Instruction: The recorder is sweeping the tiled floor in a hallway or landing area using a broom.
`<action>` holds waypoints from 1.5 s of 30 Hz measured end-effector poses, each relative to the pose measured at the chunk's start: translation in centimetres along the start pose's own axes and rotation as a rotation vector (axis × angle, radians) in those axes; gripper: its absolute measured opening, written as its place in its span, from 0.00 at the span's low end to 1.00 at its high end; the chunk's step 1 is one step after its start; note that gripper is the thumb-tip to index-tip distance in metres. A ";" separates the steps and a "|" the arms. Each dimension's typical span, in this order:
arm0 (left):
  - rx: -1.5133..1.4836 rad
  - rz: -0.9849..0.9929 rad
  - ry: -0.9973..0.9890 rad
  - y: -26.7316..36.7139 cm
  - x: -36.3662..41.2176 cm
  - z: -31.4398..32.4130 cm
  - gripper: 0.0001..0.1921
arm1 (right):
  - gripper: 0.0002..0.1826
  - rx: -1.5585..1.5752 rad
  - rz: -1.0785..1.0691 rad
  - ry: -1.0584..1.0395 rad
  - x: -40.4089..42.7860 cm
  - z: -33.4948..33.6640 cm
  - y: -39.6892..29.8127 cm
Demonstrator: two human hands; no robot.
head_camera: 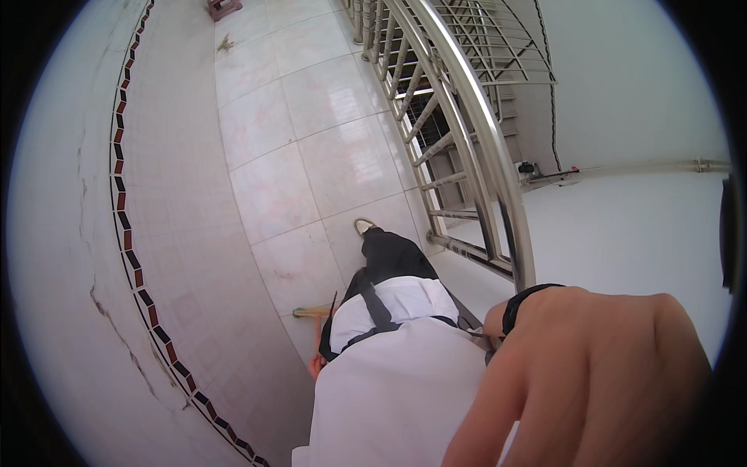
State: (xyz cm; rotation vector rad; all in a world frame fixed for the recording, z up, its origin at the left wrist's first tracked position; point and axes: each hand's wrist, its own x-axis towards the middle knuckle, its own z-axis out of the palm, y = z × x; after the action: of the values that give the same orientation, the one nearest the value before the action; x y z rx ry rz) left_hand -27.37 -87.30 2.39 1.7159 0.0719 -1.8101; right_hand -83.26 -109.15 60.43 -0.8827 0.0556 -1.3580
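On the left of my body, my left hand [316, 366] is partly hidden by the white shirt. Its fingers are around the orange handle [318, 333] of a floor-cleaning tool. The tool's narrow yellow-and-green head [309, 312] rests by the foot of the wall; whether it is a broom or a mop I cannot tell. Very close to the camera, my right hand [589, 373] fills the lower right, its back towards me and a black band [525, 300] at the wrist. The right fingertips run out of the picture, so anything they touch is hidden.
A stainless-steel railing [490, 134] curves along the right, with stairs [509, 114] beyond it. Pale glossy tiles [332, 152] cover the floor. A tiled wall [175, 175] stands left. Far ahead are a reddish plastic stool [224, 8] and a little debris [225, 43].
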 end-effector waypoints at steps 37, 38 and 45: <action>0.455 0.521 0.048 -10.0 -3.3 -2.2 0.14 | 0.12 -0.001 0.136 -0.023 2.3 4.3 3.3; 0.529 0.630 0.083 -9.9 -3.0 -1.8 0.12 | 0.11 0.068 0.109 -0.061 2.9 4.1 3.9; 0.302 0.244 0.045 -8.6 -2.3 -1.2 0.09 | 0.09 0.130 0.112 -0.158 4.2 3.4 4.3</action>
State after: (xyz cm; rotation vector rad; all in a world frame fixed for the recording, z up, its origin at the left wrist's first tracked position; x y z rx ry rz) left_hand -30.47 -78.96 1.09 1.8776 -0.3940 -1.6638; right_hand -76.93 -111.22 62.19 -0.8619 -0.1025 -1.1704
